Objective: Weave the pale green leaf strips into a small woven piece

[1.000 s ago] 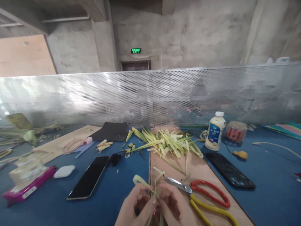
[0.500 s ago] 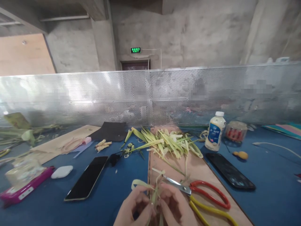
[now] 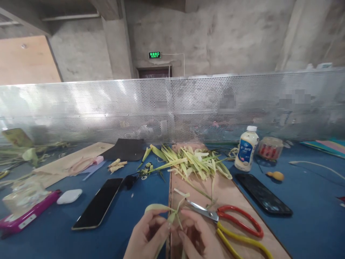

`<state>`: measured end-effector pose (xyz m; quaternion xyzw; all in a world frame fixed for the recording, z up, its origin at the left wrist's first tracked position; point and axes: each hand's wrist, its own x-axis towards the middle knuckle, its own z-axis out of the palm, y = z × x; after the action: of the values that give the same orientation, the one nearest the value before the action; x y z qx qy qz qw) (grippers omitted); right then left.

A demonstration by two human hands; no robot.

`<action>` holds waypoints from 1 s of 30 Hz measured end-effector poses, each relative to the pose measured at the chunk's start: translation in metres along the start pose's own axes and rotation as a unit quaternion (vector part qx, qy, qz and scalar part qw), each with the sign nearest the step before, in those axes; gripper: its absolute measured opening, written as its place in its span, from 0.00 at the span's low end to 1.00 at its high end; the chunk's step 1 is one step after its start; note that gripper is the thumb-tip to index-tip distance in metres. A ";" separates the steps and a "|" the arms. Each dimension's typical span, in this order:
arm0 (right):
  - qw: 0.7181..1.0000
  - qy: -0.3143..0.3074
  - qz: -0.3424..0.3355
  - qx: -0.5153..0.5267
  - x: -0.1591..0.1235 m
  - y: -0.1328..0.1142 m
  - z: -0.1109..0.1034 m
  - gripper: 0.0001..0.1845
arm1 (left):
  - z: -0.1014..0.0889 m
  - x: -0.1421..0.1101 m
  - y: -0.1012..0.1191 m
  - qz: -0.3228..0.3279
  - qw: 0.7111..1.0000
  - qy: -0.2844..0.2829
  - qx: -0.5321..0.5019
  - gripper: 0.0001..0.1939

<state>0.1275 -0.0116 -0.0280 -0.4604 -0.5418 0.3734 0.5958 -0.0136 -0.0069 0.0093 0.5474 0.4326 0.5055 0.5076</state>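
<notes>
"Tabletop [image 3: 140,203], board [image 3: 226,190], then strip [image 3: 173,217]: where?"

"Near edge, over the board's left edge. Left hand [image 3: 151,230] pinches the strip; right hand [image 3: 198,230], grip: can't tell."

"Handling?"

"Pinch beside the crossing, use gentle tension; thin fibres might split."

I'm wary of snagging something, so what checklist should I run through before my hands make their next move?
1. Left hand gripping the pale green strips: ok.
2. Right hand's grip on them: cannot tell, fingers partly hide it.
3. Strips tight where they cross: cannot tell.
4. Scissors well away from the right hand: not ok, they lie close beside it.
5. Bottle upright and capped: ok.
</notes>
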 end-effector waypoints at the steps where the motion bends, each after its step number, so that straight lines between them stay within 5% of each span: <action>1: 1.000 0.002 -0.004 -0.011 0.001 -0.001 -0.001 0.22 | 0.000 0.000 -0.001 0.000 1.000 0.006 -0.007 0.20; 16: 0.995 -0.090 0.013 0.051 0.002 0.005 -0.002 0.22 | 0.002 0.002 0.000 -0.033 0.996 0.018 -0.083 0.22; 30: 0.969 -0.116 0.126 0.178 -0.001 -0.014 -0.001 0.24 | 0.003 0.005 -0.009 0.003 0.994 -0.025 -0.107 0.23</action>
<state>0.1278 -0.0166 -0.0145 -0.3652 -0.4697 0.5867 0.5494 -0.0099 -0.0017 0.0012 0.5036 0.3619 0.5367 0.5722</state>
